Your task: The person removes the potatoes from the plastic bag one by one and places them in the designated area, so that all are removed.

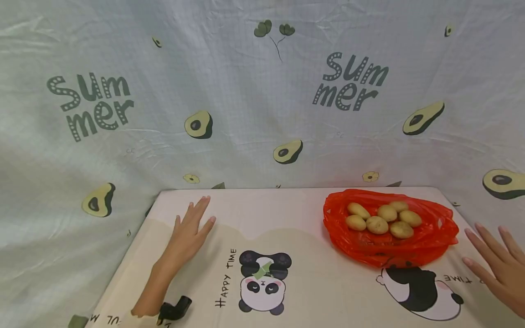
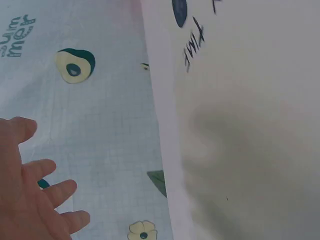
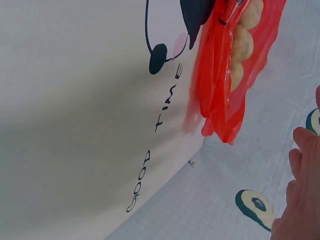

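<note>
Several potatoes [image 1: 377, 225] lie in an opened red plastic bag [image 1: 352, 248] at the right side of the table. My left hand [image 1: 189, 237] is held over the table's left part with its fingers spread, holding nothing; the left wrist view shows the same hand [image 2: 30, 195] at its lower left. To the right of the bag, my right hand [image 1: 502, 264] has its fingers extended and apart from the bag. In the right wrist view the bag [image 3: 215, 85] is at the top and the right hand [image 3: 302, 185] at the right edge.
The light table [image 1: 311, 300] carries printed pandas and lettering. A pale cloth [image 1: 246, 91] with avocado and "summer" prints hangs behind it and at its sides. A black strap piece [image 1: 175, 310] sits by the left wrist.
</note>
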{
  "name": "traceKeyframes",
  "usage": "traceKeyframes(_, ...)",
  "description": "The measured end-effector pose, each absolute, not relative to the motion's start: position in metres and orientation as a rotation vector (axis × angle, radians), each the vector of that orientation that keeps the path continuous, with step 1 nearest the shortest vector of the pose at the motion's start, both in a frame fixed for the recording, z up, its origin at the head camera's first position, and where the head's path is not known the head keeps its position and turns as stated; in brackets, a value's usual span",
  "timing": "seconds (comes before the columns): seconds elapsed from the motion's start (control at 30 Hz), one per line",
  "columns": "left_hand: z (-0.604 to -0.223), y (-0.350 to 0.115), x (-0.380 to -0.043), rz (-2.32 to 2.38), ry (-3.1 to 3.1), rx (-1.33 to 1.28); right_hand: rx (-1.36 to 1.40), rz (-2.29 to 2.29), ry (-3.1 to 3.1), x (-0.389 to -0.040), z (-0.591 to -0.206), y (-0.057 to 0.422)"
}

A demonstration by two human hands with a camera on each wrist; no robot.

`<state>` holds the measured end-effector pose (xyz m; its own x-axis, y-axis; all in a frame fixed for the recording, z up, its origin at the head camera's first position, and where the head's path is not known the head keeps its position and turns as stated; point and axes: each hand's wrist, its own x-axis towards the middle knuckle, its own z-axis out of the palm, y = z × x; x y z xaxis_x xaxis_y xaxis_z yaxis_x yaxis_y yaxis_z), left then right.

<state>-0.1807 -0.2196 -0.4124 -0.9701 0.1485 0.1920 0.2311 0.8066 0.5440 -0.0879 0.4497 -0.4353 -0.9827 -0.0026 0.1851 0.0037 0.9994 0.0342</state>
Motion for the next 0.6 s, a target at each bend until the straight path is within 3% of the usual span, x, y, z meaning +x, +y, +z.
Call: traceKeyframes(0.6,-0.400,-0.171,-0.192,-1.497,-2.632,-0.414,0.064,0.034,-3.038,-0.111,-0.436,0.452)
